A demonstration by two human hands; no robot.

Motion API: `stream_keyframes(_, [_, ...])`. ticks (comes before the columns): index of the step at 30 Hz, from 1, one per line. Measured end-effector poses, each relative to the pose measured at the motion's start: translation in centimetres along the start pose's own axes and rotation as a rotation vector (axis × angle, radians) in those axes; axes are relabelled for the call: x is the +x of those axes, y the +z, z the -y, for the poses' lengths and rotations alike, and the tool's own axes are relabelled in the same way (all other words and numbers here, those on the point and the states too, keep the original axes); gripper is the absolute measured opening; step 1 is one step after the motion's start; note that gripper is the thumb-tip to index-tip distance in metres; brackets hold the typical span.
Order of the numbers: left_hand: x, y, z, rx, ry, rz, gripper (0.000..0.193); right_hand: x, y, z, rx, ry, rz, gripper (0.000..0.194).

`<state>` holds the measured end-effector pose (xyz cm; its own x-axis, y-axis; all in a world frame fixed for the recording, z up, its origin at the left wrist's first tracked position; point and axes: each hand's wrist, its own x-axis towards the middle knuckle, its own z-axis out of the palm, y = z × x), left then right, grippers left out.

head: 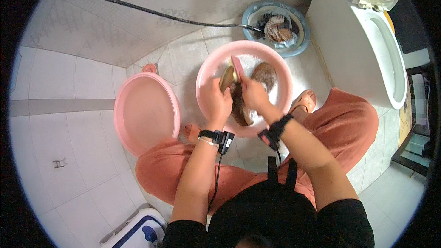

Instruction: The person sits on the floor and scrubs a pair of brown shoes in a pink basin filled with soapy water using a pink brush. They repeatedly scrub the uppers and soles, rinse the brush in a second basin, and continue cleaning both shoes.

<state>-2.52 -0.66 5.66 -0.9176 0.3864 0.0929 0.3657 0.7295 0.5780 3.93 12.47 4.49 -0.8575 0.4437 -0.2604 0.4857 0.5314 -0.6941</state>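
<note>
A pink plastic basin (283,110) with sudsy water stands on the floor before me. Over its left half my left hand (219,100) grips a brown shoe (226,80), tilted on edge. My right hand (254,93) holds a pink scrubbing brush (237,64), its pale bristles at the shoe's right side. Below the hands a dark brown furry item (238,105), perhaps a shoe, lies in the basin. Another brown, fuzzy-looking item (264,75) rests at the basin's upper right. Blur and my fingers hide part of the contact between brush and shoe.
At left stands a second pink basin (147,78) holding cloudy water. A blue-rimmed basin (248,46) with wet cloths stands beyond, a black hose (155,14) running into it. My sandalled feet flank the middle basin. A white tub-like fixture (348,58) is at right.
</note>
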Motion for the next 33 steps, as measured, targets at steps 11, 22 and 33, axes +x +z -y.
stream_keyframes(11, [2.6, 2.2, 5.3, -0.67, -0.222, 0.05, 0.037, 1.5, 2.1, -4.8, -0.078, -0.026, -0.019, 0.039])
stream_keyframes(22, [2.1, 1.7, 3.6, -0.346, -0.005, -0.029, 0.031, -1.6, 0.5, 4.6, 0.203, 0.018, -0.027, 0.041])
stream_keyframes(33, [1.5, 3.2, 4.4, -0.265, 0.009, -0.15, 0.028, -1.7, 1.4, 4.1, 0.049, -0.135, 0.035, 0.046])
